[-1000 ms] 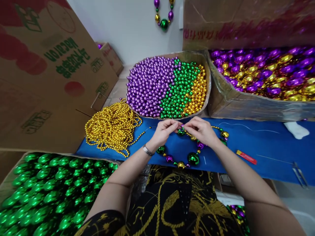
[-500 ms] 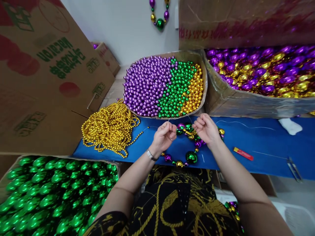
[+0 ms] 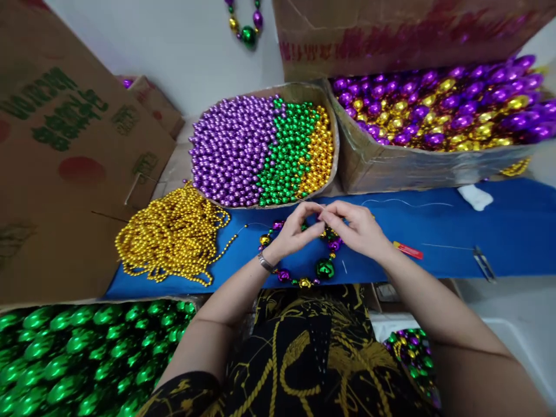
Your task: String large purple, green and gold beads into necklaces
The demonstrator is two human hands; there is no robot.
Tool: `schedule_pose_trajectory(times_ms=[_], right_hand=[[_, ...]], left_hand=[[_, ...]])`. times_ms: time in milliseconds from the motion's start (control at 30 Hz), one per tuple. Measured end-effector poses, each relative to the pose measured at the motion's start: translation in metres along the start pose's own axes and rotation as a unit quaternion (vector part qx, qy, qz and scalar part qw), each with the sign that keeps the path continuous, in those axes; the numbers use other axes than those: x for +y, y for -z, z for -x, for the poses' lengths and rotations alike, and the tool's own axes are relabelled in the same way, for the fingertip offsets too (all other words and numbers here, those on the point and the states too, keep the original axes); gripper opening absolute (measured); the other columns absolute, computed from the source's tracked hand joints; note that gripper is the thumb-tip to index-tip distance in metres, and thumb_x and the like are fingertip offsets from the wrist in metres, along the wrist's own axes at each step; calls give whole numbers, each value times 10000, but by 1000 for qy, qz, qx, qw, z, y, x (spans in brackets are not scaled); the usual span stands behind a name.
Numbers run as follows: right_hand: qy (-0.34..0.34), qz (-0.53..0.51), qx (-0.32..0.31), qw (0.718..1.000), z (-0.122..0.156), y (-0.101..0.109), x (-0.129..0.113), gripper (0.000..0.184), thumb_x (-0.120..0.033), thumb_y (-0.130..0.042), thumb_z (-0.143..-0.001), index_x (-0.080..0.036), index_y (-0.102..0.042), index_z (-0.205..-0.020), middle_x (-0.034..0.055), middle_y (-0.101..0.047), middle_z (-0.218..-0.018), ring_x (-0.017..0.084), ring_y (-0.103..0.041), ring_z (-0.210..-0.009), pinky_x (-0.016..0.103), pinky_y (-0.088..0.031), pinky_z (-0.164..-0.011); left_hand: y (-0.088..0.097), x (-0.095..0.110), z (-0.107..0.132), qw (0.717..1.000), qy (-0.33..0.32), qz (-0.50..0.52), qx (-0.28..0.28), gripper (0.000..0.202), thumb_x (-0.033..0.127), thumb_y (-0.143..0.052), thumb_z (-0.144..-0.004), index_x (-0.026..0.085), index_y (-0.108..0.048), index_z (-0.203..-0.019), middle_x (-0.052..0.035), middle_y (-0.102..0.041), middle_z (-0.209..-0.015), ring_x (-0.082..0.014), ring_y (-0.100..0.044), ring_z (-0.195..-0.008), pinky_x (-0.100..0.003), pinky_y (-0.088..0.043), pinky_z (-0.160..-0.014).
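Note:
My left hand [image 3: 295, 229] and my right hand [image 3: 356, 226] meet fingertip to fingertip above the blue cloth. Both are closed in a pinch on a thin clear string, mostly hidden by the fingers. A length of this string [image 3: 408, 202] trails right over the cloth. Beneath my hands lies a necklace [image 3: 304, 282] of purple, green and gold beads, with one large green bead [image 3: 324, 268] near the front edge. My hands cover part of it. To the left is a heap of gold bead strands [image 3: 169, 234], its loose end running toward my left wrist.
Behind my hands stands a box of small purple, green and gold beads [image 3: 234, 147]. A larger box [image 3: 391, 171] holds purple and gold beads. Green beads [image 3: 87, 347] fill a box at lower left. Snips [image 3: 483, 263], a red-yellow stick [image 3: 408, 250] and a white cloth [image 3: 475, 197] lie right.
My hands were apart with the string looped between them; now their fingertips have come together. The whole view has shifted, so things appear farther left.

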State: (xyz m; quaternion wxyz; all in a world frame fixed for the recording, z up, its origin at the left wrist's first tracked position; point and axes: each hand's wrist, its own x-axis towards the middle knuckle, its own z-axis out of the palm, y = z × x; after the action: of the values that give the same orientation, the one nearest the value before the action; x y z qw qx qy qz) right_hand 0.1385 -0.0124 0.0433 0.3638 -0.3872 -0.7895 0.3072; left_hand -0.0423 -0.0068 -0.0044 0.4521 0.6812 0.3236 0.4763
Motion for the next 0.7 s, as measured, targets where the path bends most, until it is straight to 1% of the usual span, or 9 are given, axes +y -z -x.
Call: schedule_pose_trajectory(times_ms=[67,167,300,367,433,500,600,633,700], right_hand=[[-9,-27,5,1000,1,10,-4,281,-410,-475,-995,-200,-624,-882,4,-667,-809,110,-595,-725,248,-454,-672],[-51,-120,45,990,0,27,-2,329,-492,-512,-970,-194,-606,-867,-26,-599,-697,85,-548,-629,225,-456,-614],[-126,-264,120,948,-3,43,19,381,-579,-617,-886,-199,-591,-879,-47,-538,-654,73,-556,-612,212,-493,-614],[-168,-306,140,927,-2,48,34,422,-621,-644,-845,-205,-580,-880,-51,-532,-653,75,-567,-612,219,-517,-630],[-192,-306,153,920,5,55,51,455,-656,-629,-835,-209,-582,-902,-39,-567,-684,87,-589,-638,238,-538,-657],[-186,-234,165,940,23,65,69,454,-647,-590,-867,-211,-603,-993,-2,-639,-793,115,-626,-733,269,-547,-712],[-159,34,145,976,74,85,97,367,-533,-570,-917,-216,-635,-1090,53,-691,-997,168,-636,-897,329,-523,-830],[-162,133,108,972,96,91,107,314,-491,-563,-923,-212,-659,-1031,64,-694,-991,185,-631,-896,349,-509,-849],[-206,253,11,945,141,102,125,260,-422,-534,-934,-211,-684,-960,76,-698,-952,212,-631,-896,353,-495,-838]], left_hand=[[-11,-10,-2,998,6,6,-54,305,364,-712,-845,190,-581,-1058,-63,-667,-1012,-175,-634,-948,-325,-507,-877],[-22,-15,-6,995,4,32,-97,270,287,-685,-869,188,-552,-1083,-49,-668,-961,-158,-643,-927,-310,-506,-876],[-28,-10,-16,989,-22,41,-144,382,247,-632,-905,214,-509,-1265,-44,-668,-948,-152,-643,-937,-308,-505,-871],[-30,-8,-22,981,-47,18,-185,295,245,-580,-933,230,-591,-1228,-65,-692,-1011,-163,-643,-968,-327,-506,-880],[-32,-8,-26,975,-61,-25,-213,200,261,-579,-934,237,-692,-1096,-70,-715,-1036,-179,-640,-991,-354,-503,-897],[-33,-10,-29,974,-62,-60,-209,175,281,-650,-891,241,-729,-1042,-66,-731,-1015,-191,-642,-983,-371,-503,-907],[-33,-14,-30,982,-59,-73,-165,247,275,-727,-833,231,-726,-1075,-69,-736,-1022,-187,-648,-973,-361,-511,-910],[-33,-15,-30,984,-57,-71,-154,246,272,-725,-835,226,-725,-1076,-72,-736,-1030,-185,-650,-977,-353,-515,-906],[-32,-18,-28,988,-46,-67,-135,239,281,-718,-842,215,-727,-1071,-79,-735,-1028,-185,-654,-979,-336,-527,-880]])
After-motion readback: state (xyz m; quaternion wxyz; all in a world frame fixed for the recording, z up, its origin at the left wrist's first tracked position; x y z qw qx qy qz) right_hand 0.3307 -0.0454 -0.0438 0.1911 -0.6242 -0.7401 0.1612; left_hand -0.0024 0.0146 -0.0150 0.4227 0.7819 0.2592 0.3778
